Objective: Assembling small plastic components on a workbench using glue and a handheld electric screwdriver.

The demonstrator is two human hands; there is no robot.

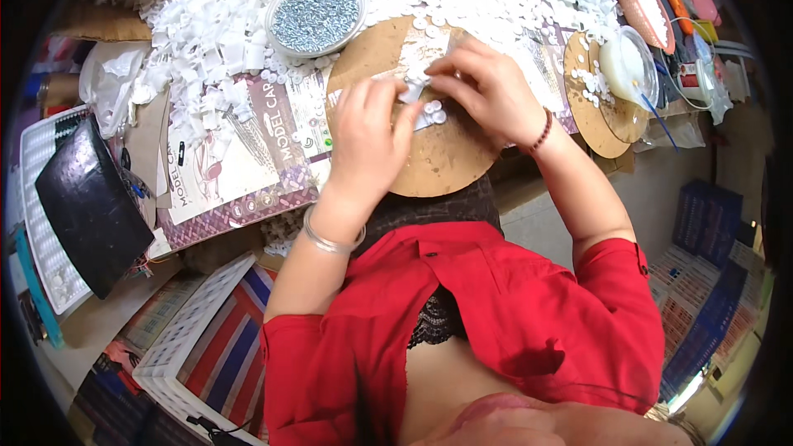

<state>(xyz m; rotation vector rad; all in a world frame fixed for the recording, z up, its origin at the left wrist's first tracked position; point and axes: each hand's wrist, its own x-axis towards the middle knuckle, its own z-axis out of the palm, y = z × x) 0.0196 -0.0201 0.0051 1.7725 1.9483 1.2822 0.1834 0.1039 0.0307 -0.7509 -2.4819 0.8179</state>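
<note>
The left hand (pixel 369 134) pinched 1 small white plastic part (pixel 410 92) above the round brown wood-like board (pixel 446 155); whether the right hand (pixel 489 89) gripped it was unclear. Probably light, stiff and slick, it suited edge-holding.

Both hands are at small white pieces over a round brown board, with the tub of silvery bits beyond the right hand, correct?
Not quite: the head view shows the tub of silvery bits beyond the left hand, not the right hand. Both hands are at small white pieces over a round brown board.
</note>
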